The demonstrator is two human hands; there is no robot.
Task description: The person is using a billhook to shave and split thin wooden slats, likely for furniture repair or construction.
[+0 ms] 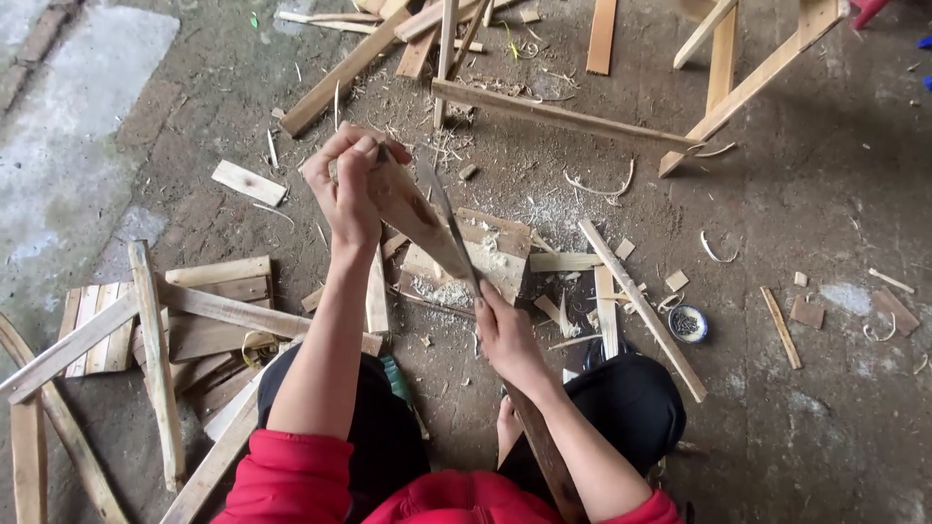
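Note:
My left hand (347, 184) grips the upper end of a tapered wooden piece (417, 215) that slants down onto a wooden block (495, 254) on the ground. My right hand (505, 335) is shut on the handle of a long dark blade (445, 213). The blade's edge lies along the wooden piece, its tip near my left hand. Pale shavings lie on the block below. My knees, in black trousers, are on either side, and a bare foot (508, 427) shows between them.
Wooden slats are piled at the left (175, 320). More planks (544, 112) and a wooden frame (748, 78) lie at the top. A long stick (641, 306) and a small round tin (687, 323) sit to the right. Offcuts and shavings litter the dirt floor.

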